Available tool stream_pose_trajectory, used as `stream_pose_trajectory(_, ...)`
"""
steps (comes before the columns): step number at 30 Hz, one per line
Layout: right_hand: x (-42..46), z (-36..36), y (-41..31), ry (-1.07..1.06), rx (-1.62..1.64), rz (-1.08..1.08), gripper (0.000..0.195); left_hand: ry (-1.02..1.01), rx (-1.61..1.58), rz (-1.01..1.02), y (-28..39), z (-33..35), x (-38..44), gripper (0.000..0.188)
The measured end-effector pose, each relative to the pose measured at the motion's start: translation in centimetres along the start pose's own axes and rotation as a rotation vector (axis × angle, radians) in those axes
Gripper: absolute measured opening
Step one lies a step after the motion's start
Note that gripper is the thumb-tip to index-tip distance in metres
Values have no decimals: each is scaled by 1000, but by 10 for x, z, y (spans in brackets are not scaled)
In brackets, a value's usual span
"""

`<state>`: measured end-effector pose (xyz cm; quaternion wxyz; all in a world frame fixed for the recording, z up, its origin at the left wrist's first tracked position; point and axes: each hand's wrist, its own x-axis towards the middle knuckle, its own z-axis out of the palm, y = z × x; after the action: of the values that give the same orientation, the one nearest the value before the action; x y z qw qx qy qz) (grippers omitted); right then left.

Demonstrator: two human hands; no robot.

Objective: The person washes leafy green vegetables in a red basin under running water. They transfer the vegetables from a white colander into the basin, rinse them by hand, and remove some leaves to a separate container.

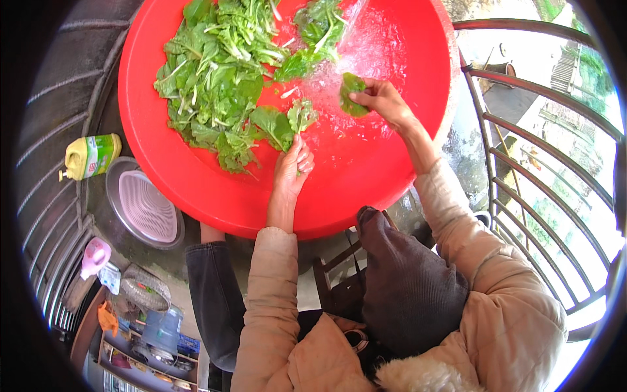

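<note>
A large red plastic basin point(196, 188) stands before me. A heap of leafy greens point(210, 93) covers its left part, and a smaller bunch of wet greens point(318, 29) lies near the top middle. Water runs into the basin beside that bunch and splashes. My left hand point(292, 164) is closed around the stems of some leaves point(301, 116), at the lower right edge of the heap. Off to the right, above the wet basin floor, my right hand point(384, 100) pinches a single green leaf with yellowish patches point(351, 95) between thumb and fingers.
Left of the basin are a yellow jug with a green label point(81, 157) and a pink colander point(149, 206) inside a metal bowl point(115, 183). A metal railing point(548, 83) runs along the right. Lower left stand a woven basket point(147, 286) and a cluttered shelf point(139, 365).
</note>
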<state>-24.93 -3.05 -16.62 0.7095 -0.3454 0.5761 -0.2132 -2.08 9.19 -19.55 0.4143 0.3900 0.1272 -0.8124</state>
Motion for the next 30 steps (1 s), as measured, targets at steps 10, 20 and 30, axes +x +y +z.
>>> stream_pose_trajectory(10, -27, 17, -23, -713, -98, 165, 29, -70, 309, 116, 28, 26, -15, 43)
stream_pose_trajectory(20, 0, 30, -26, -700, -518, 24, 19, -228, 684, -183, 44, 21, -33, 29)
stream_pose_trajectory(30, 45, -9, -3, 554, -894, -205, 30, 612, 1253, 25, 0, -59, 9, 25)
